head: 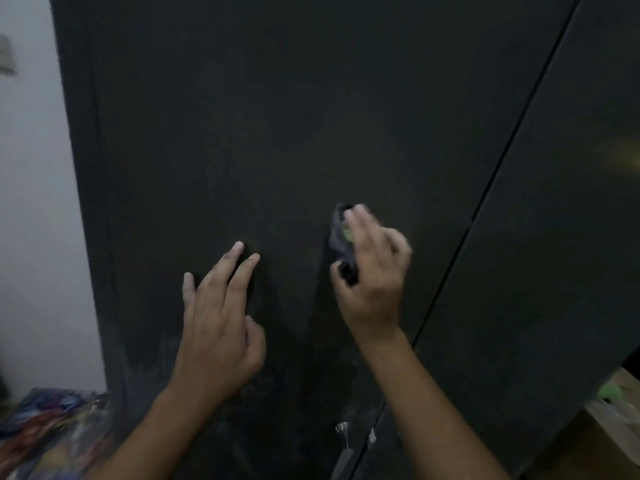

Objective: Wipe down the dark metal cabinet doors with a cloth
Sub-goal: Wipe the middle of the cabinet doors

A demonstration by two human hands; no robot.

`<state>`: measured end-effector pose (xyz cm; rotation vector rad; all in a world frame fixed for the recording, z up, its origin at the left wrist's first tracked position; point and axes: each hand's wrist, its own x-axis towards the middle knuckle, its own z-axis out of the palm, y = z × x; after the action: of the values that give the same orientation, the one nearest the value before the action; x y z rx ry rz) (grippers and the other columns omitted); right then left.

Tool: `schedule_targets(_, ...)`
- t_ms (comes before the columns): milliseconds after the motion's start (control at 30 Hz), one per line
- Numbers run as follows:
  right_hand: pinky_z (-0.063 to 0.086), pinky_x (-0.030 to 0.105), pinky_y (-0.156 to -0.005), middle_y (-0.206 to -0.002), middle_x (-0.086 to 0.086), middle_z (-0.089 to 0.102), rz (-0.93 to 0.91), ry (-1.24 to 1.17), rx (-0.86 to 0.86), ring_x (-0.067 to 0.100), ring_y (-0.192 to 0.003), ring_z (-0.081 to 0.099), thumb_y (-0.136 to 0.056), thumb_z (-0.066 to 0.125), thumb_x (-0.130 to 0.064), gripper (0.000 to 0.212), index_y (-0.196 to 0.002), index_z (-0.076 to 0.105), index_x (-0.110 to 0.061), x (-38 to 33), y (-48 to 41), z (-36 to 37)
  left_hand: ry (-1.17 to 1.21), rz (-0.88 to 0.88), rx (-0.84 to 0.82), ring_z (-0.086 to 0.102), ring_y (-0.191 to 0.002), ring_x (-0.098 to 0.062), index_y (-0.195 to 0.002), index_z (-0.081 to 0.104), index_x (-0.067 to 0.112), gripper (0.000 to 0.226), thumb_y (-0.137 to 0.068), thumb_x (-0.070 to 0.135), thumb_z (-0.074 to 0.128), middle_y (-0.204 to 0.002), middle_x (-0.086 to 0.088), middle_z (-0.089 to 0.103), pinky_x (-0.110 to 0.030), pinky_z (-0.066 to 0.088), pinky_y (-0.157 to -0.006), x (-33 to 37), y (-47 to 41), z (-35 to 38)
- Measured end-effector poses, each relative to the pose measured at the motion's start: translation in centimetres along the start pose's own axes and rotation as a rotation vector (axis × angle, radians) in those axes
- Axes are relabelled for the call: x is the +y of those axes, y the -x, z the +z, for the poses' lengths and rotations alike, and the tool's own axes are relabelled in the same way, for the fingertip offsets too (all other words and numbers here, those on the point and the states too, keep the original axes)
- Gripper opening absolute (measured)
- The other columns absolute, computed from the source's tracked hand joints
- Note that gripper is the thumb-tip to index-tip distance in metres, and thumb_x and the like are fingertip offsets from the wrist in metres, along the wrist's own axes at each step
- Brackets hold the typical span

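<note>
A dark metal cabinet door (pixel 277 133) fills most of the view, with a second door (pixel 554 237) to its right across a thin seam. My right hand (pixel 372 282) presses a small dark grey cloth (pixel 341 242) with a green patch against the left door, near the seam. My left hand (pixel 218 327) rests flat on the same door, fingers spread, holding nothing. Dusty smears show on the lower part of the left door. A small silver knob (pixel 343 432) sits near the bottom by the seam.
A pale wall (pixel 31 202) stands to the left of the cabinet. Colourful fabric (pixel 52 427) lies at the lower left. At the lower right, beyond the right door's edge, are a cardboard box (pixel 588 441) and something green (pixel 610 391).
</note>
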<state>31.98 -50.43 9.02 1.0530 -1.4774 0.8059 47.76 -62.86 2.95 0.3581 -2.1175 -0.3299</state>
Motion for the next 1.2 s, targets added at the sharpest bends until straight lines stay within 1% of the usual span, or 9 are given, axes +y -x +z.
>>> schedule_targets(167,0.049,0.042,-0.088,-0.141,-0.010,0.057,-0.372,-0.091,-0.285,0.026,-0.104,0.062,-0.094,0.051,-0.021,0.039,-0.130,0.066,-0.023,-2.3,3.7,1.9,0.070,0.018,-0.001,0.024,-0.149,-0.017,-0.150,0.034,0.018,0.080,-0.073,0.008,0.055,-0.162,-0.001,0.024,-0.063,0.012,-0.118,-0.2,0.2,0.0)
schedule_targets(300,0.049,0.041,-0.082,-0.144,-0.010,0.055,-0.558,-0.081,-0.382,0.021,-0.106,0.062,-0.088,0.064,-0.022,0.044,-0.131,0.065,-0.024,-0.7,3.3,1.3,0.115,0.008,0.018,0.019,-0.151,-0.017,-0.148,0.035,0.019,0.077,-0.075,0.007,0.055,-0.160,-0.002,0.028,-0.062,0.011,-0.119,-0.9,0.8,-0.6)
schedule_targets(500,0.040,0.031,-0.096,-0.134,0.005,0.062,0.005,-0.049,0.115,0.030,-0.101,0.063,-0.077,0.067,-0.002,0.047,-0.124,0.068,-0.009,-1.9,-3.8,1.7,0.052,-0.135,0.080,0.015,-0.151,-0.024,-0.149,0.033,0.018,0.075,-0.076,0.011,0.054,-0.157,-0.009,0.026,-0.060,0.006,-0.119,-3.1,1.2,-2.3)
schedule_targets(700,0.045,0.044,-0.090,-0.142,-0.011,0.057,-0.340,-0.015,-0.151,0.023,-0.108,0.060,-0.090,0.055,-0.029,0.043,-0.132,0.064,-0.028,-7.2,-1.0,5.0,0.132,-0.147,0.145,0.029,-0.144,-0.028,-0.149,0.031,0.016,0.076,-0.077,0.009,0.055,-0.152,-0.006,0.026,-0.067,0.028,-0.111,-3.9,0.9,-2.8)
schedule_targets(867,0.043,0.039,-0.084,-0.142,-0.018,0.055,-0.635,-0.002,-0.345,0.018,-0.107,0.059,-0.088,0.060,-0.031,0.042,-0.130,0.063,-0.033,-7.5,1.3,5.7,0.145,-0.201,0.195,0.030,-0.141,-0.021,-0.149,0.034,0.014,0.073,-0.078,0.012,0.055,-0.151,-0.009,0.029,-0.036,0.026,-0.118,-5.1,0.9,-4.0)
schedule_targets(933,0.046,0.041,-0.082,-0.140,-0.017,0.057,-0.597,-0.054,-0.271,0.019,-0.101,0.064,-0.090,0.060,-0.031,0.038,-0.127,0.066,-0.032,-6.9,-0.7,5.4,0.130,-0.234,0.209,0.032,-0.139,-0.023,-0.147,0.036,0.014,0.073,-0.077,0.013,0.055,-0.149,-0.011,0.032,-0.020,0.018,-0.117,-5.8,1.0,-5.0)
schedule_targets(1033,0.049,0.045,-0.082,-0.134,-0.014,0.062,-0.328,-0.159,-0.047,0.024,-0.094,0.066,-0.088,0.061,-0.019,0.036,-0.122,0.071,-0.028,-7.0,-5.3,5.1,0.118,-0.272,0.248,0.034,-0.133,-0.021,-0.144,0.039,0.013,0.069,-0.077,0.013,0.055,-0.143,-0.012,0.037,-0.006,0.014,-0.111,-6.7,1.0,-6.3)
schedule_targets(1133,0.047,0.042,-0.084,-0.132,-0.013,0.064,-0.178,-0.125,0.057,0.023,-0.095,0.060,-0.079,0.067,-0.011,0.044,-0.121,0.071,-0.025,-9.4,-8.4,6.2,0.161,-0.337,0.297,0.035,-0.127,-0.010,-0.142,0.040,0.019,0.064,-0.081,0.010,0.058,-0.137,-0.002,0.039,-0.019,0.026,-0.109,-7.5,1.1,-6.9)
schedule_targets(1200,0.044,0.041,-0.089,-0.136,-0.014,0.060,-0.194,-0.106,-0.021,0.020,-0.102,0.055,-0.079,0.065,-0.020,0.048,-0.126,0.068,-0.027,-11.8,-9.2,7.2,0.202,-0.384,0.341,0.038,-0.126,-0.009,-0.139,0.043,0.024,0.061,-0.085,0.004,0.061,-0.133,0.003,0.040,-0.030,0.034,-0.108,-7.9,1.1,-7.1)
